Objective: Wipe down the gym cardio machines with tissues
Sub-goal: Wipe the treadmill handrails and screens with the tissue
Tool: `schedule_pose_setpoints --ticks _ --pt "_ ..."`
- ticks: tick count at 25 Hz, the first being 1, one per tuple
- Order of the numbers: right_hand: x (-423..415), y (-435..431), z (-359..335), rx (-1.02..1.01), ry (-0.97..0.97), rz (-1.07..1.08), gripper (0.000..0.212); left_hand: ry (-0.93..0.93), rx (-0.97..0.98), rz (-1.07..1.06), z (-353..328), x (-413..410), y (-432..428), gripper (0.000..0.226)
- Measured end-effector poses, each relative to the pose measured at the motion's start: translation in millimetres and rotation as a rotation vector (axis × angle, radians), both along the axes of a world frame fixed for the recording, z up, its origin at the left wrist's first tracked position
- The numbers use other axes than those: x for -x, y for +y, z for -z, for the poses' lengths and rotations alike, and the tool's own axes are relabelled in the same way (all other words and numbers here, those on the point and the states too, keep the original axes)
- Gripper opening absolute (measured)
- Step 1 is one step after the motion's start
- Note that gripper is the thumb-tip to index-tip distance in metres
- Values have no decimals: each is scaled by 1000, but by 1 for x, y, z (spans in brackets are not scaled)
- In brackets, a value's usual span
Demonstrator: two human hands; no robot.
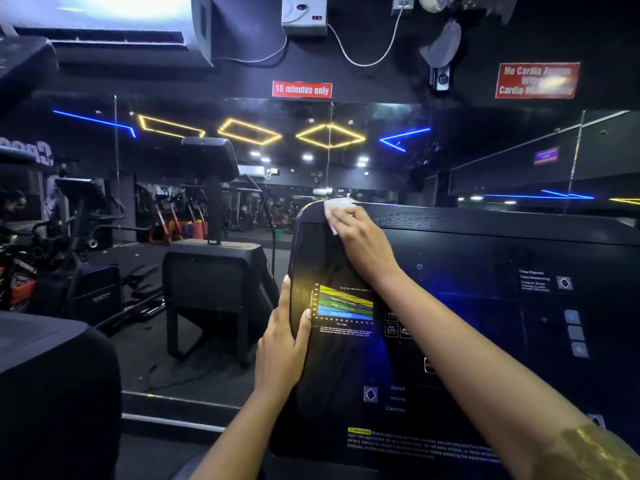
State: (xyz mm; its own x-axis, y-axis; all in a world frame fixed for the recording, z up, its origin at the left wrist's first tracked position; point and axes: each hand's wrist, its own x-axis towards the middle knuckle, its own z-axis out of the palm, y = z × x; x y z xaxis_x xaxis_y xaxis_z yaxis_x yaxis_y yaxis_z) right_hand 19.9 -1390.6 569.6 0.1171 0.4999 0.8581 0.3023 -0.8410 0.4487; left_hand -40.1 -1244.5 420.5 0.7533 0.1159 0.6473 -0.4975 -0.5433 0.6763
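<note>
Two hands on console [467, 237], right [360, 233] pressing tissue [337, 204], left [282, 344] seemingly flat along edge, sign [302, 89] "15 minutes only"

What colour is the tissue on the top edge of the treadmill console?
The tissue is white; the head view shows it.
</note>
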Motion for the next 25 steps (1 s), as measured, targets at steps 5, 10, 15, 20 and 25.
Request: schedule_pose_setpoints --ticks 5,10,15,20,25 --pt "1 39 13 132 116 1 40 -10 -1 -13 -1 2 0 62" --pt "5 7 -6 -105 101 80 37 -3 -5 4 0 2 1 62" --pt "31 -20 34 -112 107 56 44 -13 -7 2 0 3 1 61" --pt "64 -6 110 71 165 7 43 -12 -1 -17 -2 4 0 62" --pt "71 -37 86 -43 211 -12 45 -18 -11 -7 -1 5 1 61"
